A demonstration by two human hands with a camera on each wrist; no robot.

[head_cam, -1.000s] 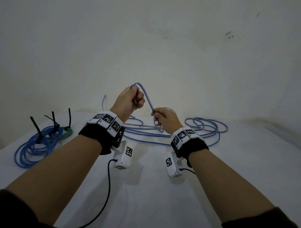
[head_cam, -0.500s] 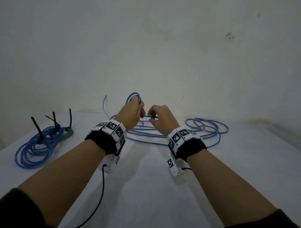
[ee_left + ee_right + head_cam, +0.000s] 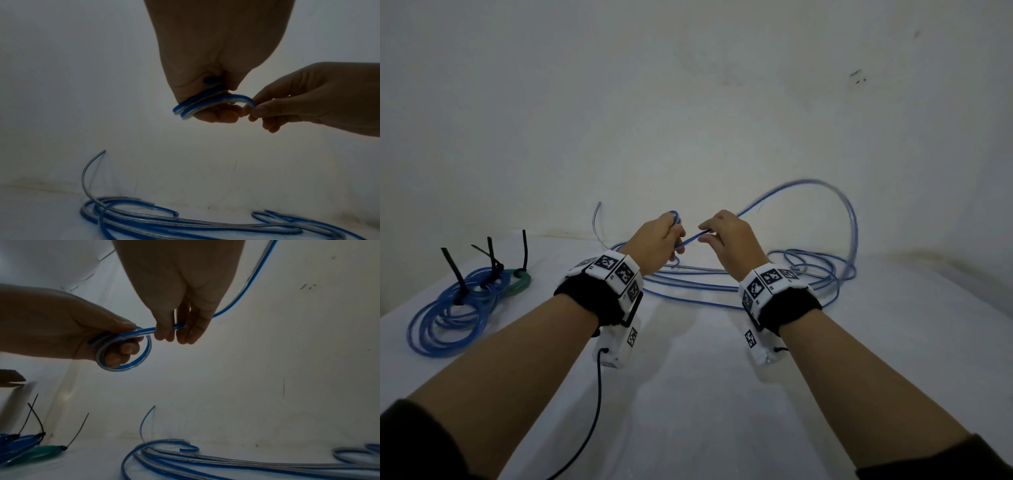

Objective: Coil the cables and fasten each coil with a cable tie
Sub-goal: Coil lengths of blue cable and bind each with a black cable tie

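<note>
A long blue cable (image 3: pixel 722 291) lies in loose loops on the white table (image 3: pixel 705 394). My left hand (image 3: pixel 662 240) grips a small coil (image 3: pixel 125 352) of it wound round its fingers, also seen in the left wrist view as a small coil (image 3: pixel 197 104). My right hand (image 3: pixel 726 236) pinches the cable (image 3: pixel 176 326) just right of the coil. From that pinch the cable rises in a tall arc (image 3: pixel 825 192) and drops to the loops at the right. Both hands hover above the table, close together.
At the left lie finished blue coils (image 3: pixel 452 315) and a green one (image 3: pixel 517 282), each bound with black cable ties (image 3: pixel 453 274) that stick upward. A loose cable end (image 3: pixel 596 222) curls up by the wall. The wall stands right behind the table.
Both hands came down and together, then the right hand moved slightly right. The cable behind it swung up into a tall arc. The coil in the left hand has gained a turn.
</note>
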